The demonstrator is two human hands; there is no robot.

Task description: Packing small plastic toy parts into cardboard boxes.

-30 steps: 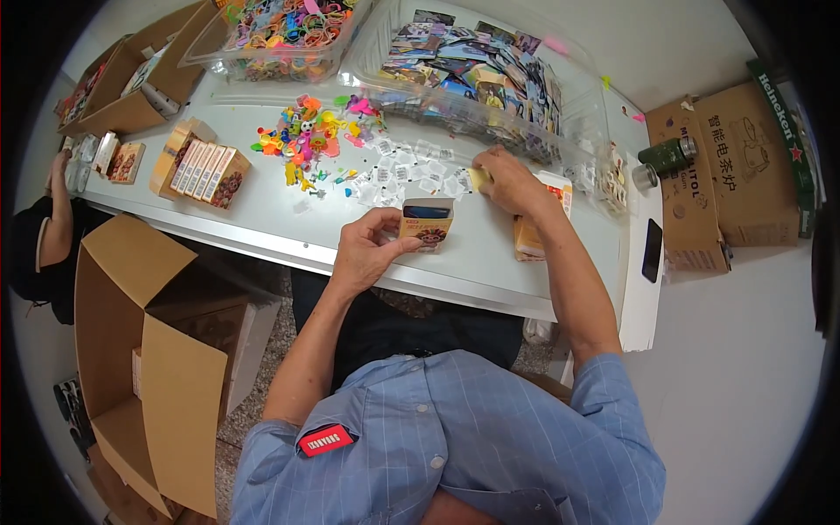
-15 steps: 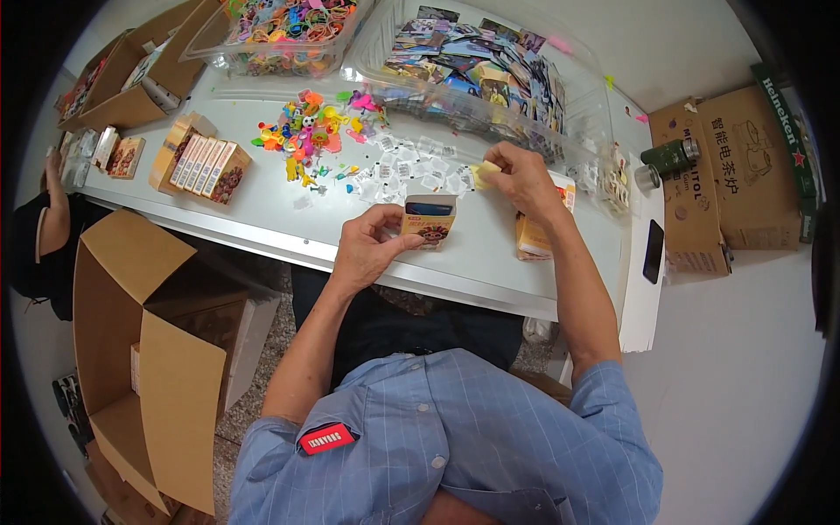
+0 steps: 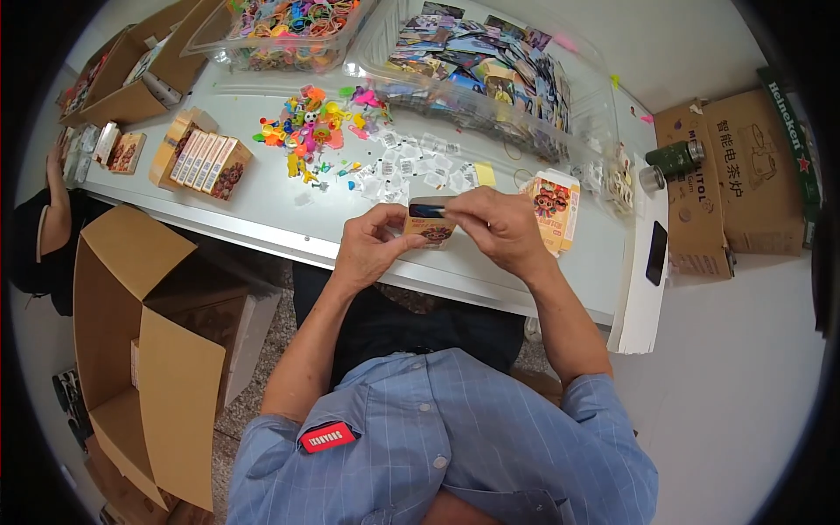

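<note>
Nearest the person, both hands meet over the front edge of the white worktop point(image 3: 262, 206). The left hand point(image 3: 372, 249) is curled around the left side of a small printed carton point(image 3: 429, 223), thumb and fingers pinching it. The right hand point(image 3: 503, 229) is closed on the carton's right side and top, fingers bent over its open upper end. The carton is held just above the worktop, between the two hands. Just beside the right hand stands another small carton point(image 3: 554, 206) with a cartoon print, upright. To the left, below the worktop, an open cardboard box point(image 3: 144, 350) sits on the floor. Farther in lie clear little packets point(image 3: 411, 166) and a scatter of bright plastic toys point(image 3: 315, 118). At the back stand two clear bins, one of coloured pieces point(image 3: 280, 22), one of printed packs point(image 3: 486, 74).
</note>
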